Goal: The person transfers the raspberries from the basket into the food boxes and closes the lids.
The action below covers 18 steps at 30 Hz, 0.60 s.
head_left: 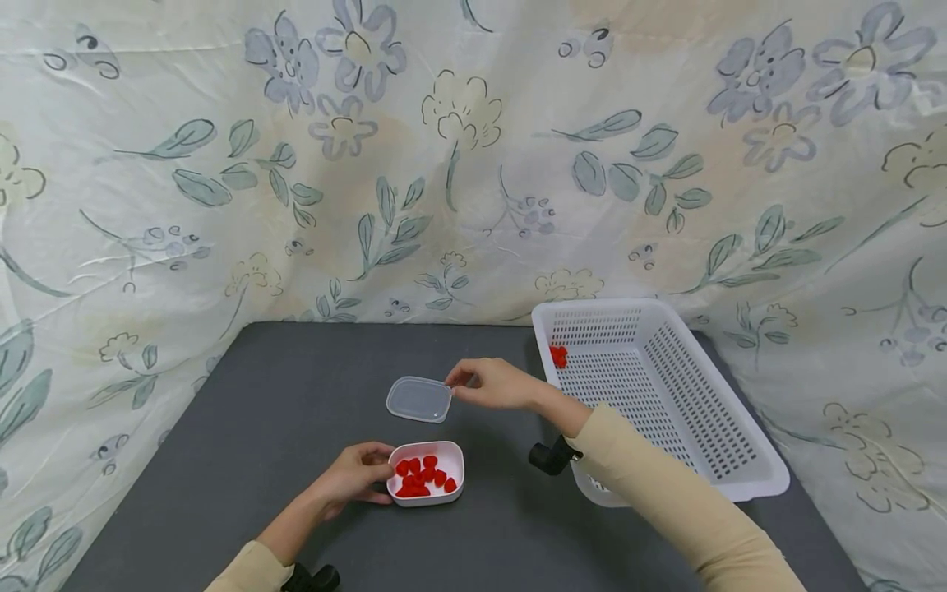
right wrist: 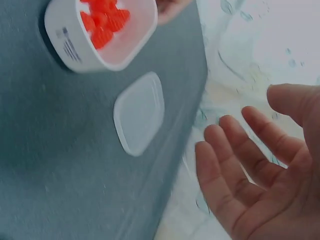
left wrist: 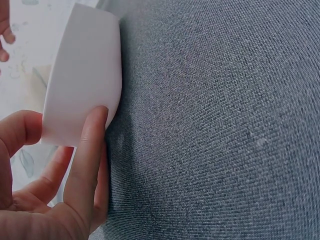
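A small white plastic box (head_left: 426, 502) sits on the grey table with several small red ridged pieces (head_left: 430, 474) inside. My left hand (head_left: 353, 478) grips its left end, fingers and thumb spread over the end; in the left wrist view, a finger lies along the white wall (left wrist: 90, 75). Behind the box lies a clear lid (head_left: 418, 399) with rounded corners. My right hand (head_left: 491, 384) is at the lid's right edge in the head view. In the right wrist view, its relaxed, parted fingers hold nothing, and the lid (right wrist: 140, 115) lies flat on the table.
A large white perforated basket (head_left: 728, 427) stands on the right side of the table, under my right forearm. A small red cluster (head_left: 558, 356) sits at its left inner wall. Flower-patterned cloth (head_left: 459, 164) hangs behind the table and at both sides.
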Each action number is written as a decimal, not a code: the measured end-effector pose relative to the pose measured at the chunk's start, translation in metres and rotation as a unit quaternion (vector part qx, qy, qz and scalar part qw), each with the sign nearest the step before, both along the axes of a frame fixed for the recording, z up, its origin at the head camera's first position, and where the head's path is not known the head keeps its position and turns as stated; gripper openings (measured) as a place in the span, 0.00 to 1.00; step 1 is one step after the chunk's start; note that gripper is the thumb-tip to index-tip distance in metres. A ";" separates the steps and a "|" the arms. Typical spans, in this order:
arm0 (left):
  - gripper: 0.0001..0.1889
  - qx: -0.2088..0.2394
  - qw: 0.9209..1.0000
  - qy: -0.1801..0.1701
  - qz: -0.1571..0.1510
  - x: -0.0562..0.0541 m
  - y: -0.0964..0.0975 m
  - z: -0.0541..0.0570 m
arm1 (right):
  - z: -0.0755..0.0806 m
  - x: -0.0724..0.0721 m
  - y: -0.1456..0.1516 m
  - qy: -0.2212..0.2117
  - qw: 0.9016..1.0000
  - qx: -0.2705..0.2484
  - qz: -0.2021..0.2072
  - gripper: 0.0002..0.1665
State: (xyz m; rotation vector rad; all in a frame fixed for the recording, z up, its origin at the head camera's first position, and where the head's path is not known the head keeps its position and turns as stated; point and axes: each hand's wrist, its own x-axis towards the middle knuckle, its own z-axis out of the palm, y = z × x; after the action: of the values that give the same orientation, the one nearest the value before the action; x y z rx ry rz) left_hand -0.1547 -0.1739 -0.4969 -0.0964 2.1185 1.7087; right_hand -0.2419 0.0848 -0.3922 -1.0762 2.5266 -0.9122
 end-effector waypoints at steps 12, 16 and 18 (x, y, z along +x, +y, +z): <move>0.23 -0.008 1.000 -0.004 0.005 0.000 0.001 -0.001 | 0.012 -0.041 0.050 0.030 0.986 -0.064 -0.150 0.15; 0.24 -0.003 1.000 -0.003 0.004 0.000 0.001 -0.001 | 0.009 -0.051 0.068 0.013 0.979 -0.081 -0.188 0.17; 0.24 -0.002 1.000 -0.002 0.002 0.000 0.001 0.000 | 0.007 -0.056 0.077 -0.002 0.975 -0.087 -0.204 0.18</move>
State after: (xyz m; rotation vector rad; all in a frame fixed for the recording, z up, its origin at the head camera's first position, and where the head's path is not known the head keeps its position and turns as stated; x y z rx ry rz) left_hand -0.1547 -0.1727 -0.4973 -0.1048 2.1203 1.7060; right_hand -0.2979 0.1617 -0.3853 -0.5972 2.7592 -1.2555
